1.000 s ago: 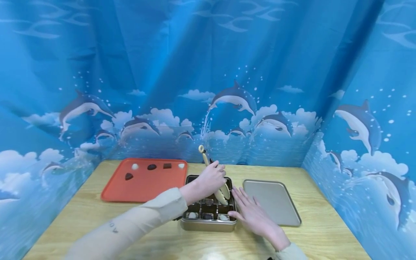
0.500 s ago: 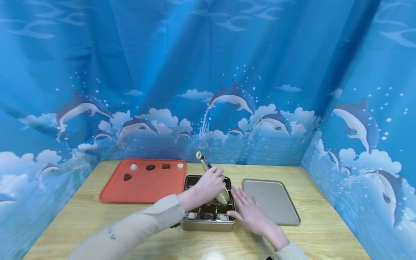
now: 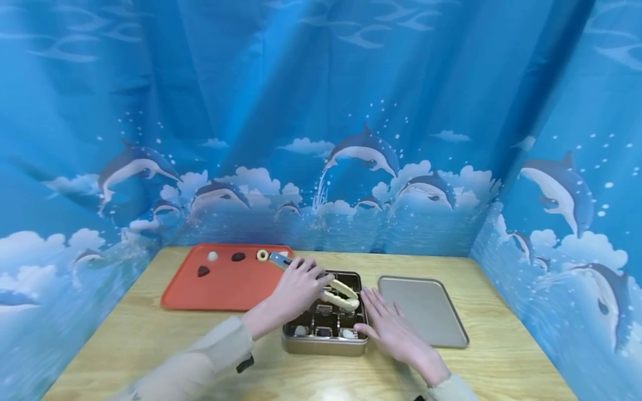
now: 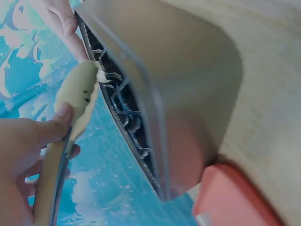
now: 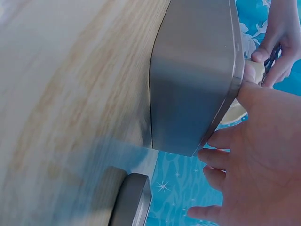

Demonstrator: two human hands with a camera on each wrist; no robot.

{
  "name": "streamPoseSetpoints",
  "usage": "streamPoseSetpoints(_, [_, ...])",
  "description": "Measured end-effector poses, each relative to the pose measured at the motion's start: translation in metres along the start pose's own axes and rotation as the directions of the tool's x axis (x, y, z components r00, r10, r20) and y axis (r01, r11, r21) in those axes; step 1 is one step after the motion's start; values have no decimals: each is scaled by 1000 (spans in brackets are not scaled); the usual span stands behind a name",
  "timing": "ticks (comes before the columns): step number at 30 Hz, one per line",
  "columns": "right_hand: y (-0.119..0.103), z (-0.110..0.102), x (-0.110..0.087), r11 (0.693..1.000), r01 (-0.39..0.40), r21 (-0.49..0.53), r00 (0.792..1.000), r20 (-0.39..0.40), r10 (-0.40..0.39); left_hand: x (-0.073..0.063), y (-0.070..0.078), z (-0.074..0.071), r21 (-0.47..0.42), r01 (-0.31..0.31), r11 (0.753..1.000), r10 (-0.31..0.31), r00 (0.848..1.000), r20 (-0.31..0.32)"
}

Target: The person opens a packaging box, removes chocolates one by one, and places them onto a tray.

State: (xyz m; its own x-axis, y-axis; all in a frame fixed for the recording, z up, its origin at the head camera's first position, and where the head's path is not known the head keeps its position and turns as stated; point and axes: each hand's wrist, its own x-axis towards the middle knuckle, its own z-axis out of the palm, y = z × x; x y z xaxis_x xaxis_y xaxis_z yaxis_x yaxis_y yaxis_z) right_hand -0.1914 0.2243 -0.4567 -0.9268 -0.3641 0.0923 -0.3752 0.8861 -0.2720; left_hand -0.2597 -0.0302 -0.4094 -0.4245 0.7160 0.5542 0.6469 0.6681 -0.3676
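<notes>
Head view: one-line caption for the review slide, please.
The left hand holds cream tongs over a divided metal tin, the right hand at its edge.

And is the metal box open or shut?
Open. The metal box shows its dark compartments from above, and a flat grey panel, perhaps its lid, lies beside it.

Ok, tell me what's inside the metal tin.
Inside the metal tin, the near row holds a white chocolate, a dark chocolate and a second white chocolate. Farther back, the left hand and tongs hide part of it; contents there can't be seen.
</notes>
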Motion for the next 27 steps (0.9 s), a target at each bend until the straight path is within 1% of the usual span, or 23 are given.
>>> streamPoseSetpoints(3, [0, 0, 1, 1000, 4, -3, 1000, -5, -4, -8, -2, 1, -40, 41, 998, -42, 999, -25])
streamPoseSetpoints(7, [-1, 1, 2, 1000, 6, -7, 1000, -12, -6, -17, -6, 1, -75, 85, 994, -88, 995, -37])
streamPoseSetpoints(12, [-3, 2, 2, 1000, 9, -6, 1000, -10, -9, -27, -13, 0, -102, 105, 989, -112, 991, -67])
streamPoseSetpoints(16, [-4, 2, 1, 1000, 12, 0, 1000, -8, -12, -34, -22, -5, -119, 123, 985, -134, 987, -89])
streamPoseSetpoints(18, [-4, 2, 1, 1000, 12, 4, 1000, -6, -12, -38, -28, -9, -126, 144, 981, -155, 984, -83])
streamPoseSetpoints(22, [-3, 1, 0, 1000, 7, 7, 1000, 1, -7, -49, -42, -21, -132, 207, 969, -214, 976, -42])
streamPoseSetpoints(24, [-2, 1, 0, 1000, 5, 6, 1000, 2, -5, -56, -50, -27, -128, 239, 963, -244, 969, -26])
streamPoseSetpoints(27, [-2, 1, 0, 1000, 6, 2, 1000, 2, -6, -70, -66, -35, -99, 287, 953, -289, 957, -9])
